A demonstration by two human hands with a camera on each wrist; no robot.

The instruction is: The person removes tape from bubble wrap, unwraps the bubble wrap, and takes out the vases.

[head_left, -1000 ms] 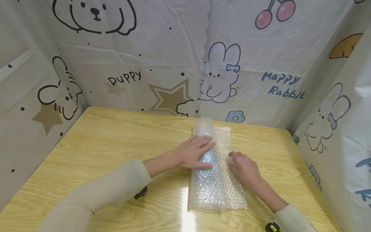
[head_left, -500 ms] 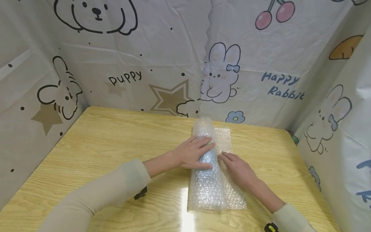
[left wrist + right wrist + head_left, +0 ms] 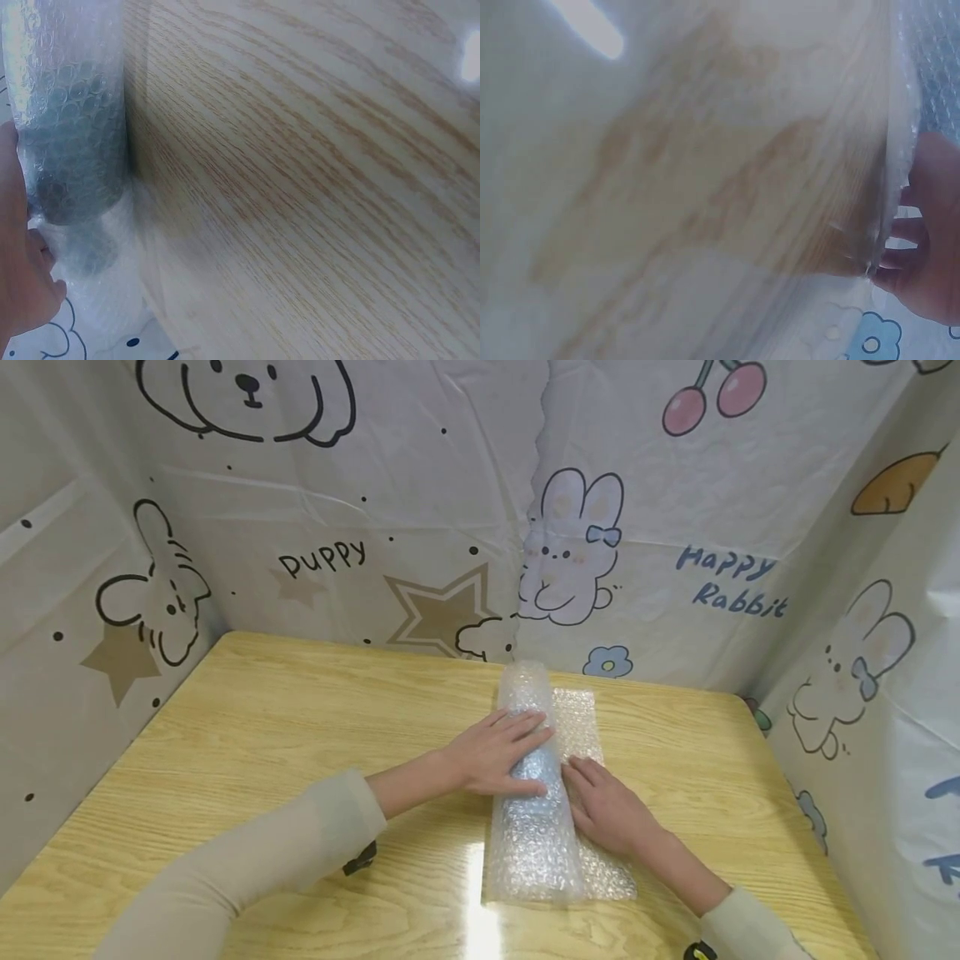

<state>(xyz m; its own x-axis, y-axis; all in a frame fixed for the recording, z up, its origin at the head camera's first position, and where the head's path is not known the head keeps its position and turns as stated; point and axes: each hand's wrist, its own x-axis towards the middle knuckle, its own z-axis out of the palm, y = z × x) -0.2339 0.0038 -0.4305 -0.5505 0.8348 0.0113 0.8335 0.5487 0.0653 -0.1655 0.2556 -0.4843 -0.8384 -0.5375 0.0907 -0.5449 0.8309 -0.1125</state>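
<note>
A roll of clear bubble wrap (image 3: 534, 852) with something bluish inside lies lengthwise on the table; a flat strip of the wrap (image 3: 576, 714) extends from its right side. My left hand (image 3: 498, 756) rests on top of the roll with fingers spread. Against the roll's right side, my right hand (image 3: 611, 806) lies over the flat strip, its fingertips touching the wrap. In the left wrist view the wrapped roll (image 3: 71, 142) shows a darker cylindrical shape inside, beside the left hand (image 3: 22, 255). The right wrist view has the right hand (image 3: 934, 232) at the wrap's edge.
The wood-grain table (image 3: 300, 718) extends on both sides of the wrap. A patterned cloth (image 3: 420, 485) hangs behind the table and along its sides. Small dark objects show beside each forearm, the right one (image 3: 700, 951) with a yellow part.
My right hand has moved left from the flat strip's outer edge to the side of the roll, and its fingers lie straighter. My left hand has stayed on the roll.
</note>
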